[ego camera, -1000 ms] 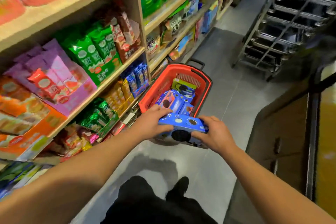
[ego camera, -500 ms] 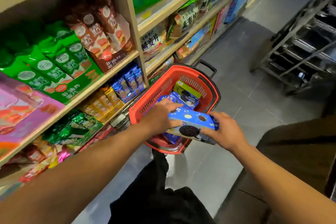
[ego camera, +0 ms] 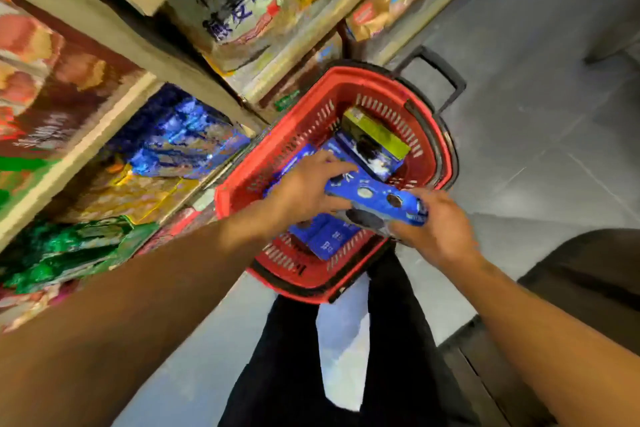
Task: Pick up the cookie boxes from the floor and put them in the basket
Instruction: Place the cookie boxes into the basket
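A blue cookie box with round cookie pictures hangs over the near half of the red basket, which stands on the grey floor. My left hand grips the box's left end and my right hand grips its right end. Inside the basket lie several more blue cookie boxes, partly hidden under my hands. A blue box with a yellow-green side leans at the basket's far end.
Shelves packed with snack bags run along the left, close to the basket. The basket's black pull handle sticks out at its far side. Grey tiled floor lies to the right. My dark trouser legs stand below the basket.
The view has dropped closer to the basket and tilted. Both hands have carried the blue box forward and lower, from the basket's near rim to above its contents.
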